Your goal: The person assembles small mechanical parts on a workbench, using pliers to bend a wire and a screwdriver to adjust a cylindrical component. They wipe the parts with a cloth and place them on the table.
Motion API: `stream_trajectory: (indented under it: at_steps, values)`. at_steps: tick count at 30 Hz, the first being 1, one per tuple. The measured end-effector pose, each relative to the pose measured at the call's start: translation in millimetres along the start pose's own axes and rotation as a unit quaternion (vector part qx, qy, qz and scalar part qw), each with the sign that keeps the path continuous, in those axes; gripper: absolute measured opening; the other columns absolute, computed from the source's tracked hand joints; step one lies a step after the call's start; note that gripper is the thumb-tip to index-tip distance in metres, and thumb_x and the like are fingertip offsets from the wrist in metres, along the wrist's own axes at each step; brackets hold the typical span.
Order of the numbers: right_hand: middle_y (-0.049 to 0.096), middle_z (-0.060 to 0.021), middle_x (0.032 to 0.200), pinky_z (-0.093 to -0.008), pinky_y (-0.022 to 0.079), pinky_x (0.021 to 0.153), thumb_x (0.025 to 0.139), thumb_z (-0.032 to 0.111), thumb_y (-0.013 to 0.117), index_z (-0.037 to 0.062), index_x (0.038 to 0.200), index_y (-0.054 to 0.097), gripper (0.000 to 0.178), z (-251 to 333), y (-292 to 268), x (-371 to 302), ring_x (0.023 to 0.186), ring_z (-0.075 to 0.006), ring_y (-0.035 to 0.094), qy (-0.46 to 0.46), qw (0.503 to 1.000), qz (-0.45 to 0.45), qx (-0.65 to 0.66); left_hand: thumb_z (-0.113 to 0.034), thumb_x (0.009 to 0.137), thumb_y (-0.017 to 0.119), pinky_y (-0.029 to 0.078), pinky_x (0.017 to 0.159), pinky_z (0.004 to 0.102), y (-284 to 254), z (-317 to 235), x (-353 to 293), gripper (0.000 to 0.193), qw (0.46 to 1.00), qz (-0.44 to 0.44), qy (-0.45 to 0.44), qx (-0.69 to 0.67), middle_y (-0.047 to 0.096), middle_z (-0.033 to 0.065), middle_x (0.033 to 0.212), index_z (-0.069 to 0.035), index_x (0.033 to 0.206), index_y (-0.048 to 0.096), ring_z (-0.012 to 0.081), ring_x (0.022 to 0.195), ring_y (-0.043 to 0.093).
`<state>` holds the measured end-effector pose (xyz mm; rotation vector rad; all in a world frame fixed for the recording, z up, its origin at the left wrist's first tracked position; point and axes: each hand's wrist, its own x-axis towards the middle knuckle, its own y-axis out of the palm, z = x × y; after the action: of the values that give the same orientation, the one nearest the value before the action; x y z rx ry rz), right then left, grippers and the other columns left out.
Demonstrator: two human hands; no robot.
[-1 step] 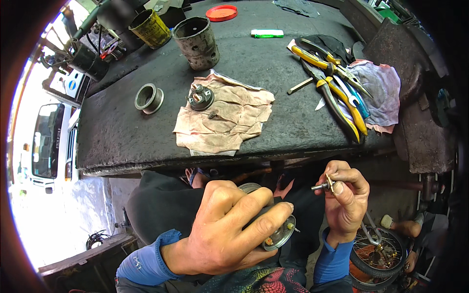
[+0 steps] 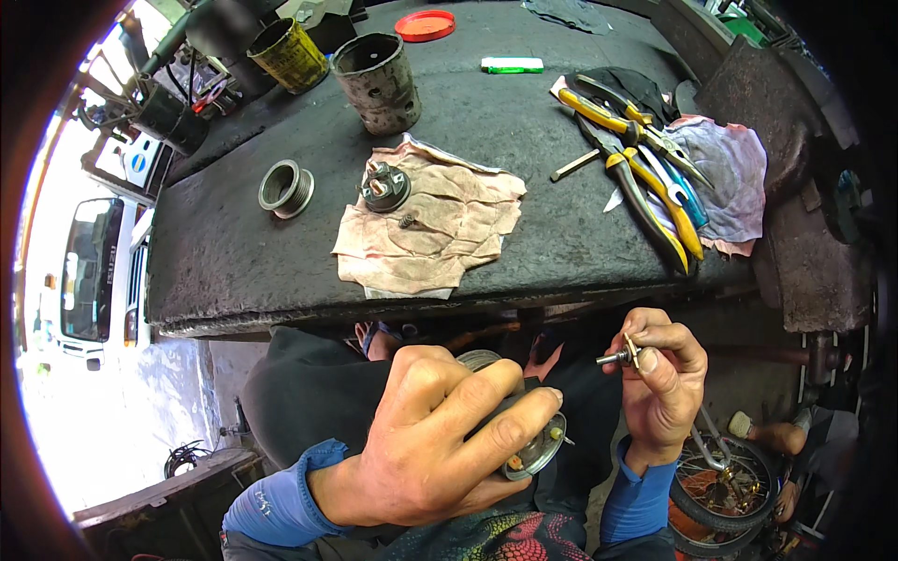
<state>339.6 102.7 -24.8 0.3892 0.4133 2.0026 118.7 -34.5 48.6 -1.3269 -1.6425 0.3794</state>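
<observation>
Over my lap, my left hand (image 2: 426, 449) is wrapped round a cylindrical metal housing (image 2: 541, 456); its open end faces right and shows an orange-brown spot and a pale yellowish nub at the rim. Part of the housing is hidden by my fingers. To its right, my right hand (image 2: 669, 393) pinches a small metal pin with a brassy plate (image 2: 615, 358) between thumb and fingers, apart from the housing. On the bench ahead, a tan cloth (image 2: 458, 229) bears a black round cap with copper-coloured terminals (image 2: 385, 187) and a small coil spring (image 2: 408, 222).
On the dark bench (image 2: 477, 122) are a grooved metal ring (image 2: 286, 189), a grimy metal cylinder (image 2: 377, 89), a yellow can (image 2: 288, 58), a red lid (image 2: 425, 26), a green lighter (image 2: 512, 65) and yellow-handled pliers (image 2: 645, 173). A wheel (image 2: 725, 477) and another person's leg are at lower right.
</observation>
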Motion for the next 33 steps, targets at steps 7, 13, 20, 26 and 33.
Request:
stream_trajectory:
  at_steps: [7,13,20,26,33]
  values:
    - [0.071,-0.0204,0.116,-0.0380,0.066,0.076,0.092,0.009,0.084,-0.0041,0.111,0.078,0.023,-1,0,2,0.096,-0.0249,0.072,-0.006,1.000,-0.002,-0.001,-0.028,0.067,0.089,0.048,0.087,0.0421,2,4,-1,0.056,1.000,-0.018,0.019,0.012,0.068,0.0048,0.114,-0.010,0.119,0.079,0.0230,0.092,0.054]
    - [0.071,-0.0207,0.116,-0.0379,0.066,0.076,0.092,0.009,0.084,-0.0045,0.110,0.078,0.023,-2,1,1,0.096,-0.0248,0.072,-0.001,1.000,-0.002,0.007,-0.029,0.066,0.089,0.047,0.089,0.0424,3,6,-3,0.060,0.999,-0.022,0.023,0.012,0.068,0.0051,0.116,-0.011,0.122,0.079,0.0232,0.093,0.055]
    - [0.072,-0.0186,0.111,-0.0358,0.062,0.083,0.092,-0.002,0.079,-0.0072,0.107,0.078,0.015,9,13,19,0.093,-0.0229,0.072,-0.030,0.999,0.017,-0.024,-0.019,0.055,0.096,0.050,0.086,0.0376,-17,7,8,0.066,0.995,0.006,-0.087,-0.052,0.076,0.0047,0.116,-0.013,0.119,0.081,0.0257,0.094,0.060]
    - [0.072,-0.0096,0.104,-0.0299,0.055,0.081,0.093,0.005,0.079,-0.0008,0.104,0.081,0.012,21,54,106,0.092,-0.0170,0.068,-0.181,0.913,0.114,-0.348,-0.019,0.069,0.095,0.054,0.102,0.0413,-41,22,38,0.060,0.985,-0.026,-0.145,-0.091,0.078,0.0130,0.120,-0.006,0.125,0.077,0.0314,0.111,0.072]
    - [0.072,-0.0142,0.105,-0.0476,0.055,0.092,0.090,0.016,0.080,0.0068,0.099,0.083,0.014,-16,75,187,0.103,-0.0370,0.068,-0.283,0.780,0.177,-0.530,-0.022,0.073,0.094,0.056,0.102,0.0414,-40,37,68,0.060,0.972,-0.003,-0.212,-0.103,0.080,0.0191,0.117,-0.003,0.127,0.078,0.0330,0.110,0.075]
